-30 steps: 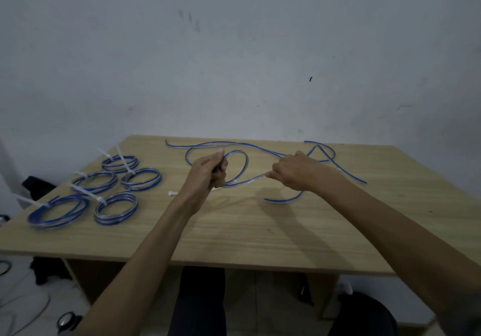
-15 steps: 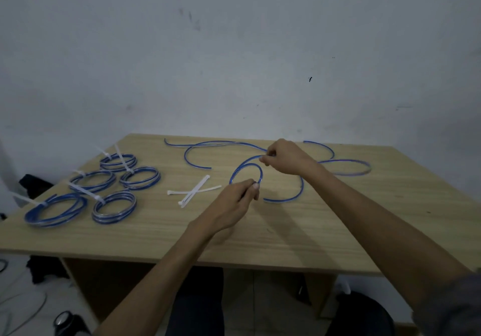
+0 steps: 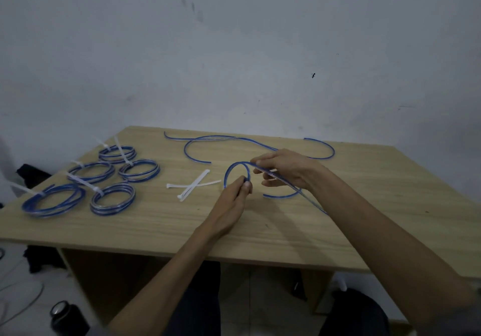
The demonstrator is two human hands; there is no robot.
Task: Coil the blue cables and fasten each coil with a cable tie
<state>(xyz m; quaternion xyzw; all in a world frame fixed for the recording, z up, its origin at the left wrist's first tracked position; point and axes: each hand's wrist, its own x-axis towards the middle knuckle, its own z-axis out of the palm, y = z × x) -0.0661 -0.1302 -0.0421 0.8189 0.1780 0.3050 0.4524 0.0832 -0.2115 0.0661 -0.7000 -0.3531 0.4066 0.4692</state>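
Observation:
A loose blue cable [image 3: 235, 167] lies across the middle of the wooden table [image 3: 260, 234] and bends into one small loop between my hands. My left hand [image 3: 235, 196] pinches the near end of that loop. My right hand [image 3: 285, 169] grips the cable just right of the loop; a strand runs from it down toward the front right. More loose cable [image 3: 197, 140] curves along the far edge. Several loose white cable ties [image 3: 194, 185] lie crossed just left of my left hand.
Several tied blue coils [image 3: 113, 199] with white tie tails sit in a cluster at the table's left end. A dark round object [image 3: 63, 315] stands on the floor at bottom left. A white wall rises behind the table.
My right hand has come nearer and lower with the cable, tightening the loop toward my left hand, which stays pinched on it. The cable at the far right has been drawn in.

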